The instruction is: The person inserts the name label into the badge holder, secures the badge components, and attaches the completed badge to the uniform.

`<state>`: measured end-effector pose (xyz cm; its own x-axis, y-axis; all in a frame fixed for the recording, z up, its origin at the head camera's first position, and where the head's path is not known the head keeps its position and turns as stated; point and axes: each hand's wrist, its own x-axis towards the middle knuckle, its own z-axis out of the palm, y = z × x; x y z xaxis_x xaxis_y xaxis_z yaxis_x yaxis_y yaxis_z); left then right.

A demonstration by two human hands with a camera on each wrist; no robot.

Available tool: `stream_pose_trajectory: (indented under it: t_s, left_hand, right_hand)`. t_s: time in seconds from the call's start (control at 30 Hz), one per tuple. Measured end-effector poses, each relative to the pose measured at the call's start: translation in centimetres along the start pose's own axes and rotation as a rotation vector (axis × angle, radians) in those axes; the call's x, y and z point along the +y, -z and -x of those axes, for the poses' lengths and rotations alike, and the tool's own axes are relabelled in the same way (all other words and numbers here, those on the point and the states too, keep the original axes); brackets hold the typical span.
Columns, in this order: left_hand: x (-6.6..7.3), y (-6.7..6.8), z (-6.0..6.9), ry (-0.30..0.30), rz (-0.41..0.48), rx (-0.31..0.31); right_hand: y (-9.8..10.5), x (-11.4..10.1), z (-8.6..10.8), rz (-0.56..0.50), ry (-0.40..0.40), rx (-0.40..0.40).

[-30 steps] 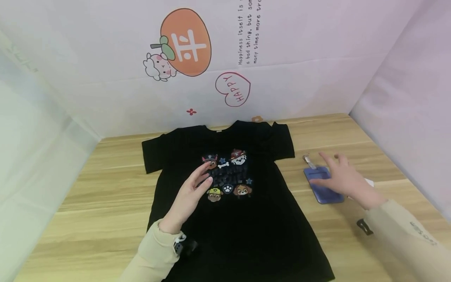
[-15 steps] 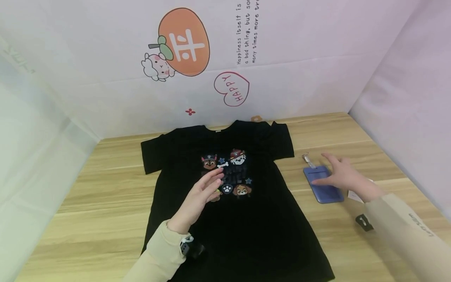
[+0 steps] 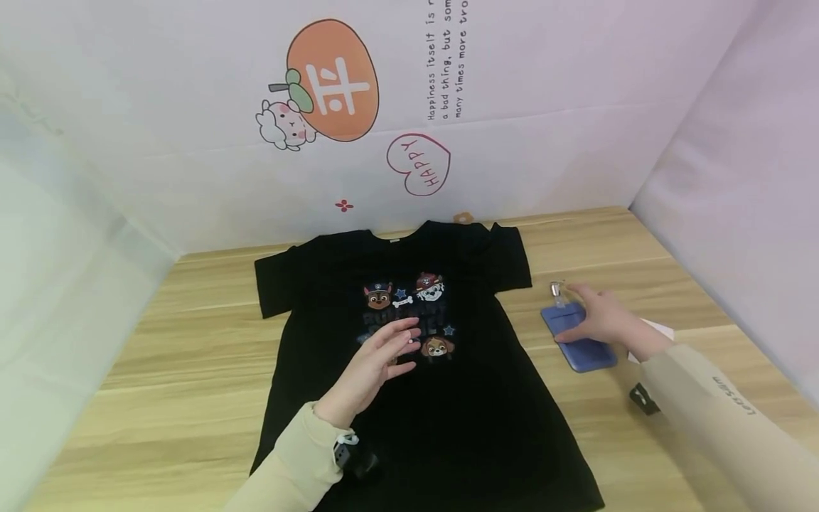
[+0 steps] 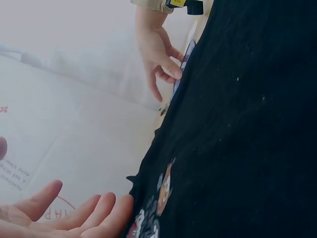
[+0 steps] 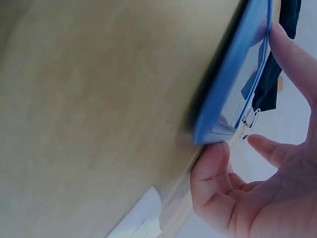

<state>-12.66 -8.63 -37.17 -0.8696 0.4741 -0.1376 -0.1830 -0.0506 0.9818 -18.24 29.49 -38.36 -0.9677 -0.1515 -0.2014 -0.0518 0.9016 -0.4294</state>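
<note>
A white wall cloth [image 3: 544, 71] behind the wooden counter [image 3: 160, 377] carries a red heart [image 3: 419, 164] reading "HAPPY" and sideways writing [image 3: 446, 78] that begins "Happiness itself is". A black T-shirt [image 3: 486, 412] lies spread flat, the dark lettering [image 3: 377, 320] on its chest too faint for me to read. The left hand [image 3: 377, 363] hovers over that print, fingers loosely apart, holding nothing. Right of the shirt, the right hand [image 3: 604, 316] grips a blue badge holder [image 3: 585, 353] between thumb and fingers, near a white card [image 3: 659, 329] and black clip [image 3: 643, 400].
</note>
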Motion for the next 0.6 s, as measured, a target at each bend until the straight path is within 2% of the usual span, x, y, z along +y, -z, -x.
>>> stream_pose_trajectory:
  t_s: [0.2, 0.47, 0.6]
  left_hand:
    - [-0.23, -0.29, -0.28, 0.017, 0.054, 0.003]
    - [-0.42, -0.52, -0.59, 0.036, 0.081, 0.012]
    - [-0.51, -0.67, -0.66, 0.043, 0.095, 0.016]
  right_hand:
    - [0.23, 0.06, -0.11, -0.014, 0.004, -0.017]
    - [0.49, 0.35, -0.01, -0.060, -0.007, -0.055]
    - [0.54, 0.34, 0.09, -0.136, -0.011, -0.085]
